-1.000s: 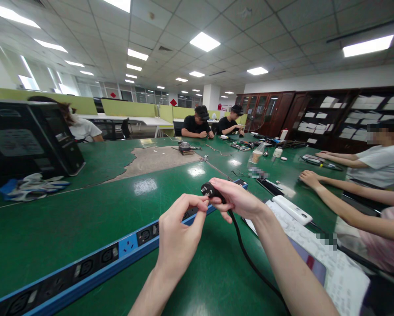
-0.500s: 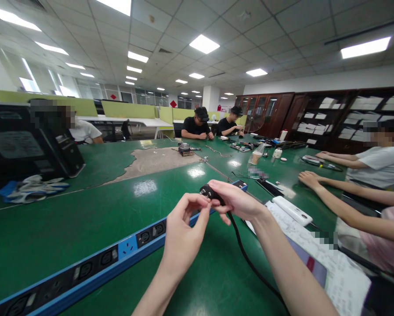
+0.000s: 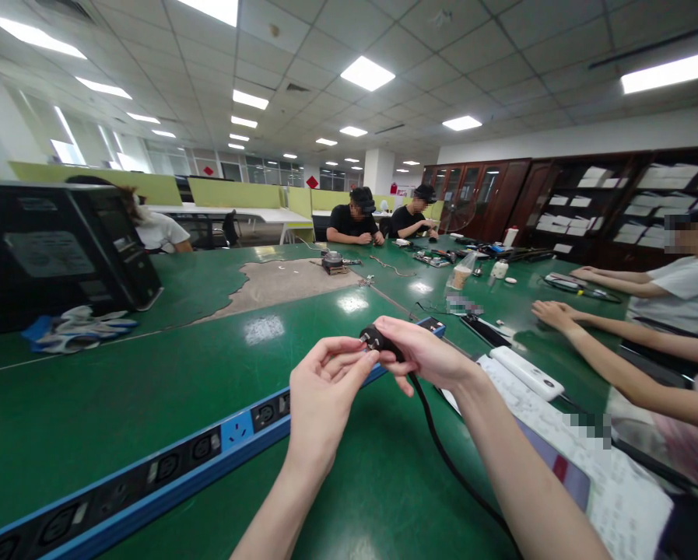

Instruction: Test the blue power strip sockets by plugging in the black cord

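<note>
A black power plug [image 3: 374, 339] is held above the table with its metal pins facing left. My right hand [image 3: 422, 350] is closed around the plug's body from the right, and its black cord [image 3: 442, 451] hangs from there down toward the lower right. From the other side, the thumb and fingers of my left hand [image 3: 328, 389] pinch at the pin end. Below and behind both hands runs a long blue and black power strip [image 3: 167, 467] with several sockets, one of them blue [image 3: 236, 431].
The green table [image 3: 208, 389] has a worn bare patch [image 3: 284, 292]. At left stand a black computer case [image 3: 50, 253] and white-blue gloves [image 3: 80, 330]. Papers [image 3: 622, 498], a tablet [image 3: 559, 467] and a white device [image 3: 527, 373] lie at right. Other people sit around the table.
The camera view has swung slightly left, so the scene sits farther right. My left fingers have shifted a little at the pins, while my right hand keeps its hold on the plug.
</note>
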`<action>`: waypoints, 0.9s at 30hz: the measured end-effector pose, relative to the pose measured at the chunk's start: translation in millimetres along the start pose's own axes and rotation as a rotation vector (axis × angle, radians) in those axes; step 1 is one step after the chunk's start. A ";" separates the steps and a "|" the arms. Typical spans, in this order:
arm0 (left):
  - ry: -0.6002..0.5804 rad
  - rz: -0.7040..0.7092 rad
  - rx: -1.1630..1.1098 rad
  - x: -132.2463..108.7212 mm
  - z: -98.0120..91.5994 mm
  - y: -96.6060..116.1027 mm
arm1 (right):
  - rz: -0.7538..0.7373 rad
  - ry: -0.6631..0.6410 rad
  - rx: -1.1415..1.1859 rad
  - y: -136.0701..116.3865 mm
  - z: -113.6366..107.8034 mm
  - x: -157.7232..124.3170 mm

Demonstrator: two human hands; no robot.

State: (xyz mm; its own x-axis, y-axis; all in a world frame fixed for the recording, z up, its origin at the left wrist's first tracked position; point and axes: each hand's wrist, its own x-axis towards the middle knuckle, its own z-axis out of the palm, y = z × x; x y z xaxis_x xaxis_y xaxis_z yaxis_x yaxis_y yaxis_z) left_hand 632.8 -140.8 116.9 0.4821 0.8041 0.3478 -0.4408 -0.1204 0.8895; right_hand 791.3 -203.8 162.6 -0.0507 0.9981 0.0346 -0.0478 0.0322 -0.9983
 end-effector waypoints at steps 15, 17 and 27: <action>0.054 0.064 0.069 -5.5 2.8 3.2 | -0.027 0.017 -0.019 -0.3 -2.1 1.0; 0.053 0.096 0.109 -7.0 4.2 4.5 | -0.026 0.015 -0.022 -0.4 -2.9 0.9; -0.039 0.156 0.235 -2.0 -6.1 1.5 | -0.016 0.025 -0.027 -1.2 -5.6 -2.7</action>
State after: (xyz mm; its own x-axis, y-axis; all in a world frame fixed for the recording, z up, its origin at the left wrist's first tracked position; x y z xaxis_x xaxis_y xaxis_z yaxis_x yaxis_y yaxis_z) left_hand 626.6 -139.0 115.7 0.4527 0.7427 0.4933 -0.3269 -0.3765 0.8668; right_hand 797.0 -206.3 163.4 -0.0255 0.9984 0.0501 -0.0210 0.0496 -0.9985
